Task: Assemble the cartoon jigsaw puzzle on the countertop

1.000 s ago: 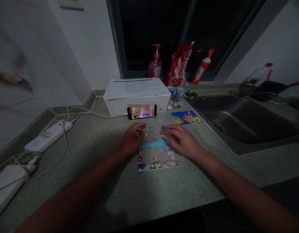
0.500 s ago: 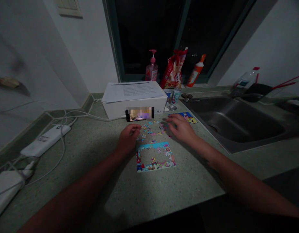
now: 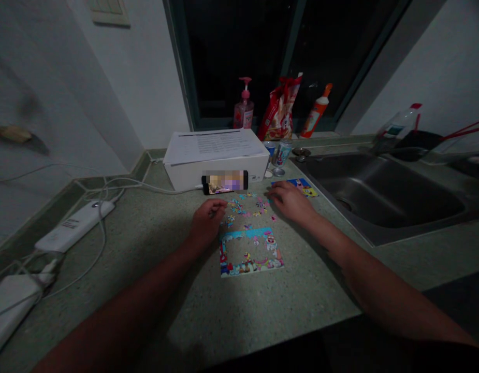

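A small jigsaw frame (image 3: 250, 253) with a finished coloured border and a hollow middle lies on the green counter (image 3: 165, 243). Behind it sits a scatter of loose puzzle pieces (image 3: 247, 207). My left hand (image 3: 205, 221) rests at the frame's upper left corner with its fingers curled in a pinch; what it holds is too small to make out. My right hand (image 3: 290, 201) lies palm down at the right edge of the loose pieces, fingers stretched toward them. A picture card (image 3: 301, 187) lies just beyond that hand.
A phone (image 3: 225, 182) leans against a white box (image 3: 214, 158) topped with papers. Small cans (image 3: 280, 153) stand beside it. A steel sink (image 3: 382, 194) fills the right. Soap pump (image 3: 243, 108), snack bag (image 3: 280, 109) and bottle (image 3: 316, 111) line the sill. Power strips (image 3: 74, 226) and cables lie left.
My right hand has moved away from the frame to the far right side of the loose pieces. My left hand has curled into a pinch and stayed near the frame's corner.
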`<act>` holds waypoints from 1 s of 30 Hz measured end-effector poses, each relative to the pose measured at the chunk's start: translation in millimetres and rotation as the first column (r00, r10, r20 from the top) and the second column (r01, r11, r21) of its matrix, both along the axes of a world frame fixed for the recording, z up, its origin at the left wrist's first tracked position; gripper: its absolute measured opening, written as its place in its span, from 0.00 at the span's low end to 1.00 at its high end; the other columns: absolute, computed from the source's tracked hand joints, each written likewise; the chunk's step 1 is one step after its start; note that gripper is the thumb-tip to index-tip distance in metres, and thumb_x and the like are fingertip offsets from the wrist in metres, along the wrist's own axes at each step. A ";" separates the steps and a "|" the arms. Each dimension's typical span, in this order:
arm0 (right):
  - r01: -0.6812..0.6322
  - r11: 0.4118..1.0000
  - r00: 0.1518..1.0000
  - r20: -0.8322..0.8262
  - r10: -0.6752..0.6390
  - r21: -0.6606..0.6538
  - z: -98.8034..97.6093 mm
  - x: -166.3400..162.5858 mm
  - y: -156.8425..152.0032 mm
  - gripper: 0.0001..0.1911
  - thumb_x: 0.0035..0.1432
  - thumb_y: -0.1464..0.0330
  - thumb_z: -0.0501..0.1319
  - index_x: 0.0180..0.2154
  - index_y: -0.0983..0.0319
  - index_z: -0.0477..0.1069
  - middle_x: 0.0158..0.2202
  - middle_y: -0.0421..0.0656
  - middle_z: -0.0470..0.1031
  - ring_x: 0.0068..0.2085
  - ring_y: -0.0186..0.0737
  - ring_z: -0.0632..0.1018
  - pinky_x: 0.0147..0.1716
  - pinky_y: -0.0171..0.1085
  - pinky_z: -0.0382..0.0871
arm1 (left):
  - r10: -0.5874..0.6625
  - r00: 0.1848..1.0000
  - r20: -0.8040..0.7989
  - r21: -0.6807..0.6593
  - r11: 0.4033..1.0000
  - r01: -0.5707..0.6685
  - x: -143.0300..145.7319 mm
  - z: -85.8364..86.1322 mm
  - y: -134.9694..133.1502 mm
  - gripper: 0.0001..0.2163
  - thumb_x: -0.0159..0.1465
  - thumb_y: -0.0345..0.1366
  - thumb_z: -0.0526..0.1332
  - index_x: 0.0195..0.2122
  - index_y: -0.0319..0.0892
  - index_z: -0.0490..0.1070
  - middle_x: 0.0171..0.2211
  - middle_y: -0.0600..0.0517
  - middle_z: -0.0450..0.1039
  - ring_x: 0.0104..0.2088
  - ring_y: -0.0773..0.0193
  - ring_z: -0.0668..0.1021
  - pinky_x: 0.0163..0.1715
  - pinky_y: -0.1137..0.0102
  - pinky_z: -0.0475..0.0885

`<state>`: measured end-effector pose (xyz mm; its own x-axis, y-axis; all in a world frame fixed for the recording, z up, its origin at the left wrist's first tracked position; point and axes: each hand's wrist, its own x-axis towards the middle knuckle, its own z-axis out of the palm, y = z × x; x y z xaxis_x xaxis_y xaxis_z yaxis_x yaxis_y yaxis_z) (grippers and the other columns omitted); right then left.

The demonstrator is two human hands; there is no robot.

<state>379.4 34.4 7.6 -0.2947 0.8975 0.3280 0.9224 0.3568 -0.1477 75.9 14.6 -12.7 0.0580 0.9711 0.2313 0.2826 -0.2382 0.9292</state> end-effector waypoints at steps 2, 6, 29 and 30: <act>-0.008 1.000 1.000 0.004 0.008 -0.011 1.4 4.2 -1.3 0.14 0.66 0.74 0.60 0.47 0.61 0.83 0.54 0.52 0.79 0.55 0.53 0.78 0.58 0.48 0.71 | -0.004 1.000 -0.002 -0.004 1.000 0.004 -0.4 0.0 -0.1 0.09 0.64 0.39 0.61 0.42 0.44 0.78 0.42 0.48 0.82 0.40 0.57 0.83 0.43 0.62 0.77; -0.031 0.999 0.999 0.013 0.031 -0.043 4.3 4.4 -3.7 0.14 0.66 0.73 0.60 0.48 0.62 0.83 0.55 0.54 0.78 0.56 0.53 0.78 0.59 0.49 0.70 | 0.002 1.000 -0.029 -0.015 1.000 -0.003 -0.7 3.2 -1.2 0.09 0.64 0.38 0.61 0.42 0.44 0.78 0.42 0.48 0.82 0.40 0.56 0.83 0.44 0.61 0.76; -0.107 0.988 0.994 0.025 0.111 -0.114 4.1 -2.4 -10.2 0.12 0.68 0.69 0.63 0.49 0.61 0.82 0.55 0.54 0.78 0.56 0.56 0.78 0.57 0.54 0.73 | 0.012 0.996 -0.093 -0.005 1.000 -0.013 -0.4 10.5 -5.3 0.07 0.65 0.36 0.61 0.41 0.45 0.78 0.41 0.49 0.83 0.41 0.58 0.83 0.46 0.63 0.77; -0.112 0.987 0.993 0.026 0.115 -0.113 4.2 -2.5 -10.1 0.12 0.68 0.69 0.62 0.49 0.61 0.82 0.55 0.54 0.78 0.56 0.56 0.78 0.57 0.54 0.73 | 0.011 0.995 -0.095 -0.009 1.000 -0.012 -0.4 11.1 -5.5 0.07 0.65 0.36 0.61 0.41 0.44 0.78 0.41 0.49 0.83 0.41 0.58 0.83 0.45 0.63 0.77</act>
